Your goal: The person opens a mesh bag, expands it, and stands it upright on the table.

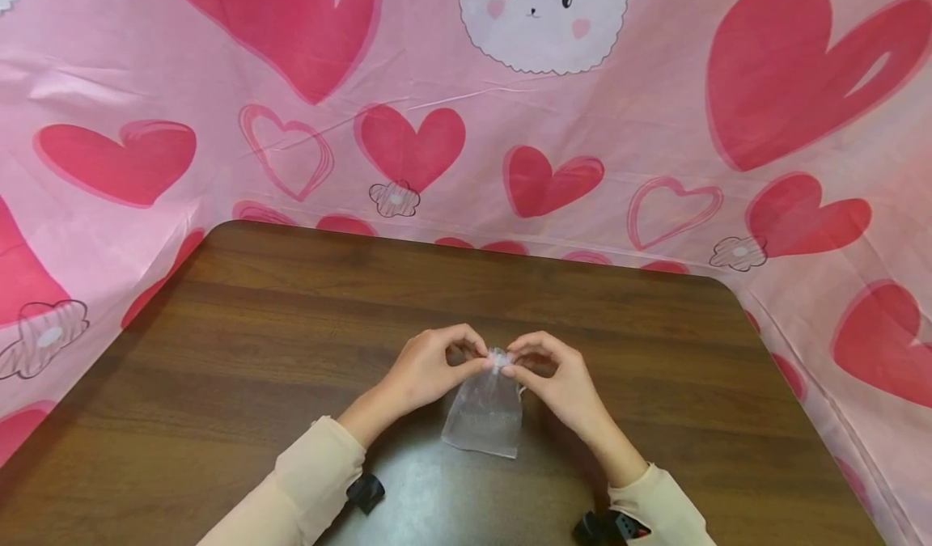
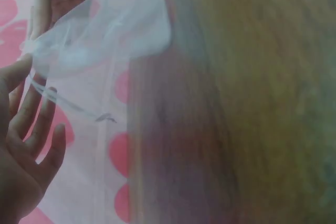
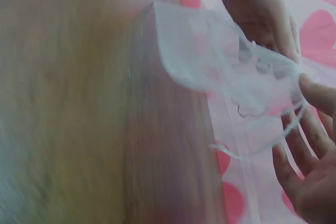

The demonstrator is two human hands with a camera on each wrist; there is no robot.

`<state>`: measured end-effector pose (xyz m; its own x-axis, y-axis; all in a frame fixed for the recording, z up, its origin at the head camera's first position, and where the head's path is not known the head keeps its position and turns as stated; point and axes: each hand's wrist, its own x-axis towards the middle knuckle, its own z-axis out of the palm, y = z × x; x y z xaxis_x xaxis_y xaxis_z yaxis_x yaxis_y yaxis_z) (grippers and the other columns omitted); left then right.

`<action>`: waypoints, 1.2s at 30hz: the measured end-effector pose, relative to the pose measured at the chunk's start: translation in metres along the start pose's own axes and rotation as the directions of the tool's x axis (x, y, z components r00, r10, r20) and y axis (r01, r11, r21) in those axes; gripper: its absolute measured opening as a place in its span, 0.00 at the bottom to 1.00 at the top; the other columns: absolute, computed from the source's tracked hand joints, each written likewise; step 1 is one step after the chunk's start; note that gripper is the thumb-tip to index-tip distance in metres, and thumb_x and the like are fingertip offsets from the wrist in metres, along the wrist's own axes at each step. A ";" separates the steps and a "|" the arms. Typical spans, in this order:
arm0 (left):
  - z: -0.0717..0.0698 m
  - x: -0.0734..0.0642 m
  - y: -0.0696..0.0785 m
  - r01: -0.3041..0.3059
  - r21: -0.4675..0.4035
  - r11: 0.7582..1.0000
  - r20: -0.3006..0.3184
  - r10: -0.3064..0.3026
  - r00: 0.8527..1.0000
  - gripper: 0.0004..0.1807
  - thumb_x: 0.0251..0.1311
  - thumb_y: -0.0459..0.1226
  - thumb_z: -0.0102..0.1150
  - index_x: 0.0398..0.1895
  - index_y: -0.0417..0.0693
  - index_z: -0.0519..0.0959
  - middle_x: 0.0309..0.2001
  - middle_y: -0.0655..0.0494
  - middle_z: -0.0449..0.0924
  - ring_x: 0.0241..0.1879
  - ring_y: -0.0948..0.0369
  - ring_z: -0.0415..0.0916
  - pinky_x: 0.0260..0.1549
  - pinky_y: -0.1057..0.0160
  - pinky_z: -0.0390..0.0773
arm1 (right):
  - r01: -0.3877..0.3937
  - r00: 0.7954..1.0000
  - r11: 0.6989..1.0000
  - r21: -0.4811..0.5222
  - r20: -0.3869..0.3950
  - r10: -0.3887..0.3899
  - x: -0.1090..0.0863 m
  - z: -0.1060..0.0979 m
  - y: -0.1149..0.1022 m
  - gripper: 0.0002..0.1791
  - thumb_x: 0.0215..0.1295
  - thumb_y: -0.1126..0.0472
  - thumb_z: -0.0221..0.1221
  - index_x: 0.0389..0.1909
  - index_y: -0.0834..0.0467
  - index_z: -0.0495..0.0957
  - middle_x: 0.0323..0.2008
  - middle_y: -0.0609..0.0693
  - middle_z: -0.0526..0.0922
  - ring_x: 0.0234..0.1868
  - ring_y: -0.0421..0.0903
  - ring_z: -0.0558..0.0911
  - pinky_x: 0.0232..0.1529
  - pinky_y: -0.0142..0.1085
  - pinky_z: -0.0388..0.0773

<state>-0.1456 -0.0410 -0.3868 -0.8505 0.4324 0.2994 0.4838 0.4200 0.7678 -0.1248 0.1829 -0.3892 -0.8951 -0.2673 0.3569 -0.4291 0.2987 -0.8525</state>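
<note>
A small sheer white organza drawstring bag (image 1: 484, 416) hangs between the two hands, its neck gathered at the top. The left hand (image 1: 433, 368) pinches one side of the neck between thumb and fingertips. On the other side, the right hand (image 1: 557, 376) pinches the neck the same way. In the left wrist view the bag (image 2: 115, 30) is see-through, and a thin drawstring (image 2: 68, 106) dangles from its neck. The right wrist view shows the bag (image 3: 189, 51) with a loose drawstring (image 3: 262, 148) below the fingers. No contents can be made out inside.
A dark brown wooden table (image 1: 291, 328) lies under the hands. Behind it and at both sides hangs a pink cloth (image 1: 429, 52) printed with hearts. Black wrist devices sit at the left cuff (image 1: 366, 493) and the right cuff (image 1: 607, 527).
</note>
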 end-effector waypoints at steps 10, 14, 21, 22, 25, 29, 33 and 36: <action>-0.001 -0.011 0.012 0.019 -0.088 0.996 -0.028 -0.021 0.999 0.05 0.58 0.41 0.71 0.36 0.58 0.82 0.31 0.72 0.81 0.34 0.71 0.77 0.39 0.62 0.76 | -0.161 0.984 0.973 0.163 -0.047 0.171 -0.010 0.005 -0.018 0.09 0.57 0.71 0.69 0.39 0.67 0.83 0.35 0.46 0.86 0.38 0.42 0.83 0.37 0.33 0.80; -0.002 -0.013 0.015 -0.002 -0.111 0.994 -0.056 -0.004 0.998 0.05 0.58 0.39 0.71 0.35 0.56 0.83 0.31 0.70 0.81 0.34 0.69 0.77 0.38 0.62 0.76 | -0.183 0.978 0.960 0.212 -0.057 0.199 -0.013 0.006 -0.022 0.08 0.61 0.71 0.65 0.40 0.71 0.81 0.35 0.44 0.86 0.35 0.40 0.82 0.35 0.33 0.80; -0.004 -0.017 0.020 -0.029 -0.136 0.990 -0.074 0.019 0.997 0.04 0.58 0.38 0.70 0.34 0.56 0.83 0.32 0.69 0.82 0.36 0.68 0.77 0.37 0.61 0.76 | -0.252 0.963 0.929 0.271 -0.023 0.268 -0.016 0.009 -0.027 0.13 0.63 0.69 0.65 0.46 0.72 0.79 0.36 0.44 0.86 0.40 0.40 0.82 0.41 0.31 0.78; -0.004 -0.018 0.021 -0.035 -0.142 0.989 -0.071 0.025 0.997 0.04 0.58 0.38 0.70 0.34 0.56 0.83 0.33 0.69 0.82 0.36 0.68 0.77 0.37 0.61 0.76 | -0.273 0.958 0.921 0.277 -0.010 0.286 -0.016 0.009 -0.027 0.13 0.63 0.69 0.65 0.47 0.71 0.79 0.37 0.45 0.86 0.40 0.40 0.82 0.41 0.31 0.78; -0.005 -0.020 0.023 -0.055 -0.152 0.987 -0.066 0.046 0.997 0.04 0.59 0.39 0.70 0.35 0.57 0.83 0.33 0.70 0.82 0.36 0.68 0.78 0.38 0.60 0.76 | -0.325 0.943 0.897 0.300 0.033 0.331 -0.018 0.009 -0.029 0.16 0.65 0.66 0.64 0.50 0.71 0.78 0.38 0.45 0.86 0.41 0.40 0.82 0.42 0.32 0.78; -0.005 -0.021 0.024 -0.075 -0.154 0.985 -0.079 0.064 0.995 0.04 0.58 0.39 0.70 0.34 0.57 0.83 0.34 0.71 0.82 0.37 0.68 0.78 0.37 0.60 0.75 | -0.354 0.932 0.873 0.334 0.052 0.358 -0.020 0.008 -0.031 0.15 0.69 0.66 0.60 0.50 0.74 0.77 0.38 0.45 0.85 0.39 0.39 0.81 0.41 0.34 0.78; -0.006 -0.023 0.024 -0.090 -0.145 0.985 -0.109 0.075 0.991 0.05 0.57 0.38 0.71 0.33 0.57 0.83 0.34 0.71 0.82 0.36 0.68 0.78 0.36 0.60 0.75 | -0.368 0.925 0.868 0.334 0.035 0.378 -0.021 0.009 -0.034 0.14 0.68 0.66 0.61 0.46 0.74 0.79 0.36 0.46 0.86 0.36 0.40 0.82 0.41 0.37 0.80; -0.006 -0.023 0.024 -0.104 -0.133 0.986 -0.128 0.087 0.988 0.05 0.57 0.38 0.71 0.33 0.57 0.83 0.34 0.71 0.83 0.36 0.68 0.78 0.36 0.60 0.75 | -0.393 0.912 0.866 0.311 0.011 0.410 -0.021 0.012 -0.037 0.13 0.65 0.65 0.64 0.43 0.72 0.81 0.34 0.47 0.86 0.36 0.43 0.83 0.40 0.38 0.81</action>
<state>-0.1153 -0.0456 -0.3718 -0.8248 0.3612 0.4351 0.5377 0.2626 0.8012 -0.0885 0.1666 -0.3694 -0.9909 -0.1316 -0.0280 0.0177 0.0787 -0.9967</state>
